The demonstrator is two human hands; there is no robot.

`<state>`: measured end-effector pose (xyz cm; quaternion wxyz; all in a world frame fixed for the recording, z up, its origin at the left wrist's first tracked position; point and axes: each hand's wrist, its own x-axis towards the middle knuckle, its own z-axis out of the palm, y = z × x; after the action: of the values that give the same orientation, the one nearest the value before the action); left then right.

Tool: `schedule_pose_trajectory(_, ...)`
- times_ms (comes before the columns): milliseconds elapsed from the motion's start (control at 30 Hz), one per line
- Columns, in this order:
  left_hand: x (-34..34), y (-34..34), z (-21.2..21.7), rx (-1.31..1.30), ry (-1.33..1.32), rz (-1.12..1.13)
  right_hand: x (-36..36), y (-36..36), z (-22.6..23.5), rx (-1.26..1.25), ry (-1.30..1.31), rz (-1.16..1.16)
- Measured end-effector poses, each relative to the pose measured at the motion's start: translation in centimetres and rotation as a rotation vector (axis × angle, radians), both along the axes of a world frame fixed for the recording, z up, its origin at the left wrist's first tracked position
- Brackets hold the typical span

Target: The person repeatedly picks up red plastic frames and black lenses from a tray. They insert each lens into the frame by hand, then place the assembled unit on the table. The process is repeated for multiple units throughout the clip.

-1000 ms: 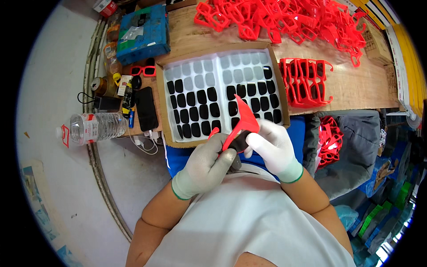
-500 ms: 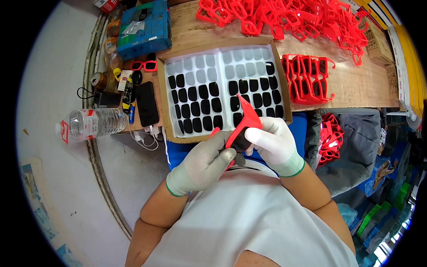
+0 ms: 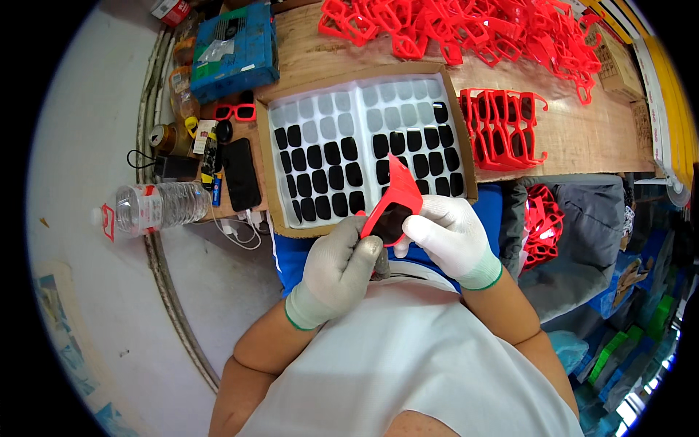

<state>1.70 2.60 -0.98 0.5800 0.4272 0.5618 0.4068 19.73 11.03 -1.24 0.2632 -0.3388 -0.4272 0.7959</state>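
In front of my body I hold a red sunglasses frame (image 3: pixel 401 191) between both gloved hands, with one temple pointing up and away. A dark lens (image 3: pixel 390 224) shows in the frame's near opening. My left hand (image 3: pixel 336 266), in a white glove with grey fingers, pinches the frame's left end. My right hand (image 3: pixel 453 234), in a white glove, grips its right side, thumb at the lens edge. The frame's other half is mostly hidden by my left hand. Just beyond, a cardboard box (image 3: pixel 313 231) holds rows of dark lenses (image 3: pixel 336 177) in a white tray.
Beyond the box lies a heap of red frames (image 3: pixel 473 29); a row of red sunglasses (image 3: pixel 502 127) stands to its right. On the left are a phone (image 3: pixel 240 173), a water bottle (image 3: pixel 156 207) and a blue case (image 3: pixel 234 54). A grey bag (image 3: pixel 590 240) holds more red frames.
The red frame has turned, so more of the dark lens shows, and has shifted slightly left. My left hand has moved a little lower and rotated; my right thumb stays by the lens.
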Motion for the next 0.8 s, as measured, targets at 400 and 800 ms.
schedule_pose_trajectory(400, 1.0, -0.2, 0.2, 0.183, 0.310, 0.036, -0.3, -0.5, 0.3, 0.129, -0.151, -0.034)
schedule_pose_trajectory(800, -0.9, 1.0, 1.4, -0.099, -0.137, -0.114, 0.7, -0.1, -1.6, -0.224, 0.132, 0.067)
